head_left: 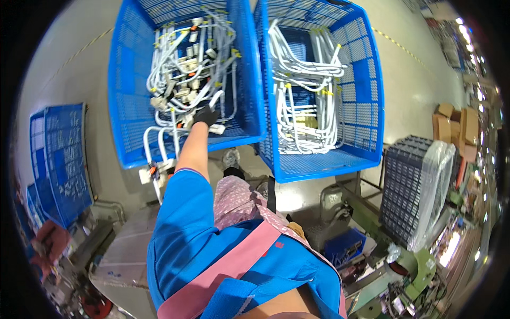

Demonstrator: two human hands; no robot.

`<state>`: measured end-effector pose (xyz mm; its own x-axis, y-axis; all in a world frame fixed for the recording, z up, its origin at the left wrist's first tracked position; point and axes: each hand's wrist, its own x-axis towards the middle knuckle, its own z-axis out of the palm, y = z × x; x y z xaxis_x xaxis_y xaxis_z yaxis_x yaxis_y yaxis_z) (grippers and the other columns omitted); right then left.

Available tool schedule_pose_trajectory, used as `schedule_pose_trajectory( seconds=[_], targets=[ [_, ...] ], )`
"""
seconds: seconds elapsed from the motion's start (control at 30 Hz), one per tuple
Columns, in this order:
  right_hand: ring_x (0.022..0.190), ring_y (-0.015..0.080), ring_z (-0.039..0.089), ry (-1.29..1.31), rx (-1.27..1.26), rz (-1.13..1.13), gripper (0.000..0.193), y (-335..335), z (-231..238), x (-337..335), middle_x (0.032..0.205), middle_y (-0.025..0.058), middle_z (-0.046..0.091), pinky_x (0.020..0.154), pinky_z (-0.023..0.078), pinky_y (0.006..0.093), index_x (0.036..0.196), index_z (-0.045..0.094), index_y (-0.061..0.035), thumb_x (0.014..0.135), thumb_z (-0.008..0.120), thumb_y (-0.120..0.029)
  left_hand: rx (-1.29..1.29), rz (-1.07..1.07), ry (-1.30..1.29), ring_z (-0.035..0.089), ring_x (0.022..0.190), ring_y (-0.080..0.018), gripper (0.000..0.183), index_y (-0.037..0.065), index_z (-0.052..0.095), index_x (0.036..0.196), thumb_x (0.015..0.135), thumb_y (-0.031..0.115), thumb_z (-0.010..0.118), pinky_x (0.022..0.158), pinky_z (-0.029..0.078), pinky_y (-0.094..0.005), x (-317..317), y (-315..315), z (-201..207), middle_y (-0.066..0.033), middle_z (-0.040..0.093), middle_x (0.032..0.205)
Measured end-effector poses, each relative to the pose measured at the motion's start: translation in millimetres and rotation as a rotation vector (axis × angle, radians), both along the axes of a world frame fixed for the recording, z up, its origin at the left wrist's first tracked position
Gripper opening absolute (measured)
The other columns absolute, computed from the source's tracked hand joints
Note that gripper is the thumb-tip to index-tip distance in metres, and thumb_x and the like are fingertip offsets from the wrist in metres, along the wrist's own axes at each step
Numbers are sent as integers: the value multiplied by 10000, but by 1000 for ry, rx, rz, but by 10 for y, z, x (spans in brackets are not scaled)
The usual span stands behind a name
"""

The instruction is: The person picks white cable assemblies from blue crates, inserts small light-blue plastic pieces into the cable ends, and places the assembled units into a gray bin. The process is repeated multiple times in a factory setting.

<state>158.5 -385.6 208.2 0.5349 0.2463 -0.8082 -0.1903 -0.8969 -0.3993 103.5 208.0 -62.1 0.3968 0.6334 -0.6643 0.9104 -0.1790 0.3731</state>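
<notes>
My left hand [205,115], in a dark glove, reaches into the left blue crate [247,80] near its front wall. Its fingers appear closed around a white bent tube [217,98], though the glove hides much of the grip. A white fitting [217,129] shows just beside the glove. Around the hand lies a tangle of white tubes [164,58] with yellow ends and off-white fittings. Left of my forearm, more white bent tubes [148,141] hang over the front rim, with an orange-and-white fitting [153,171] on them. My right hand is out of view.
A second blue crate [374,95] stands directly to the right, holding stacked white bent tubes [334,122]. Another blue crate [64,159] is at far left. Grey stacked crates [404,186], cardboard boxes [456,127] and a green machine [422,271] stand to the right.
</notes>
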Motion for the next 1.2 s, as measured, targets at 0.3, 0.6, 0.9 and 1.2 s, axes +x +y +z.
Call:
schedule_pose_trajectory(
  seconds=[0.3, 0.6, 0.9, 1.2],
  targets=[
    [843, 365, 659, -213, 47, 133, 313, 302, 123, 153, 924, 226, 660, 708, 504, 414, 1021, 662, -28, 876, 597, -298, 3, -97, -104, 667, 843, -339, 387, 69, 687, 921, 767, 423, 657, 746, 525, -431, 252, -269, 534, -186, 680, 908],
    [765, 335, 650, -299, 136, 310, 327, 408, -363, 1390, 899, 196, 670, 682, 511, 406, 1010, 660, -18, 852, 639, -303, -150, 385, -954, 461, 423, -136, 276, 106, 547, 1121, 882, 230, 608, 405, 444, -275, 88, -470, 2512, 14, 408, 537],
    [845, 323, 641, -411, 420, 796, 231, 1192, -1782, 3036, 906, 121, 680, 740, 507, 407, 944, 674, -84, 841, 628, -286, 35, 744, -419, 494, 547, -81, 303, -3, 599, 1036, 943, 281, 547, 484, 375, -237, -48, -2218, 3490, -3, 541, 671],
    [1008, 357, 615, -218, 105, 1176, 539, 1411, -3563, 3118, 1100, 189, 633, 854, 497, 447, 1196, 537, -62, 827, 599, -450, 348, 1055, -184, 448, 471, -87, 232, 2, 585, 989, 951, 228, 546, 455, 363, -240, 126, -3413, 3851, 3, 466, 562]
  ],
)
